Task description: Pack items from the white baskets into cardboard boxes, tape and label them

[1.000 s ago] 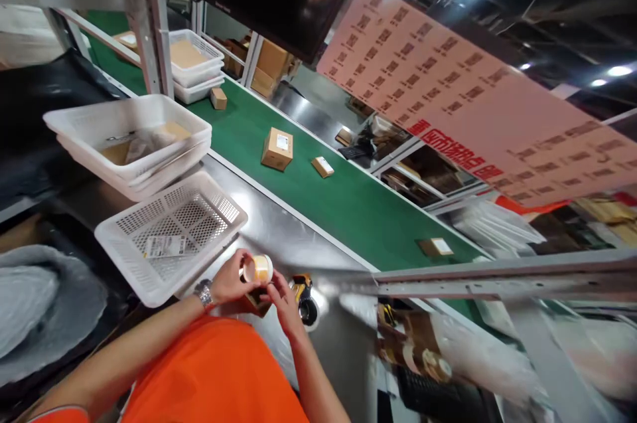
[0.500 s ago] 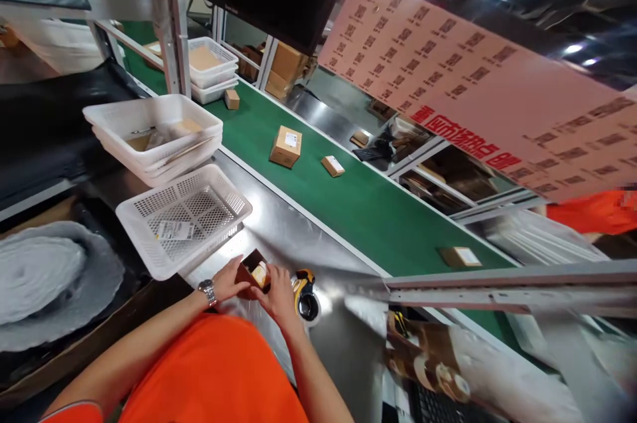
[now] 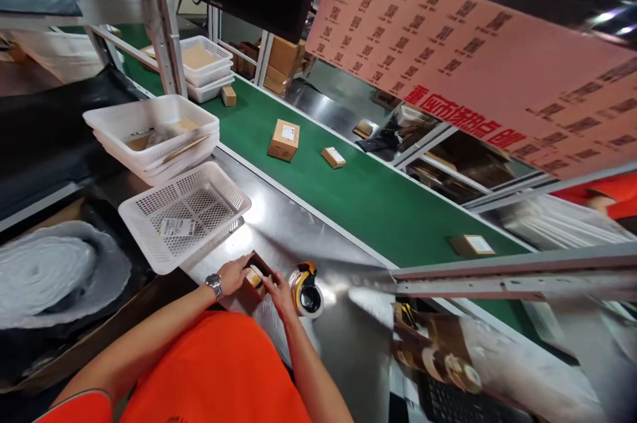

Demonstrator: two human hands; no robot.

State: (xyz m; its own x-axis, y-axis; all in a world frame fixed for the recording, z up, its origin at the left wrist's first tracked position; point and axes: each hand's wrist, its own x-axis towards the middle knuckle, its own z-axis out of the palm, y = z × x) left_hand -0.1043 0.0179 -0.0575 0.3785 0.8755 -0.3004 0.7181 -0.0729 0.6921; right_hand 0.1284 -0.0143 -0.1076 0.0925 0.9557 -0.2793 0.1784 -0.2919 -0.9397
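On the steel worktop a small open cardboard box (image 3: 263, 265) stands before me, with a white and yellow item (image 3: 254, 277) inside that is too small to identify. My left hand (image 3: 233, 275), below a metal wristwatch (image 3: 214, 284), is closed on the box's left side. Fingers of my right hand (image 3: 279, 294) pinch the box's right edge. Just right of that hand lies a yellow and black tape dispenser (image 3: 304, 289) with a roll. A white perforated basket (image 3: 134, 214) with a label sheet (image 3: 178, 227) in it sits up and to the left.
Stacked white baskets (image 3: 149, 156) stand behind the perforated one. A green conveyor belt (image 3: 368, 210) runs diagonally past, carrying several small cartons (image 3: 284, 141). A metal rail (image 3: 497, 270) crosses at right; a pink code board (image 3: 448, 71) hangs above. Bubble wrap (image 3: 44, 270) lies at left.
My right hand has shifted slightly along the box's right side and its fingers sit closer to the edge. The box appears turned a little. The whole view has shifted slightly.
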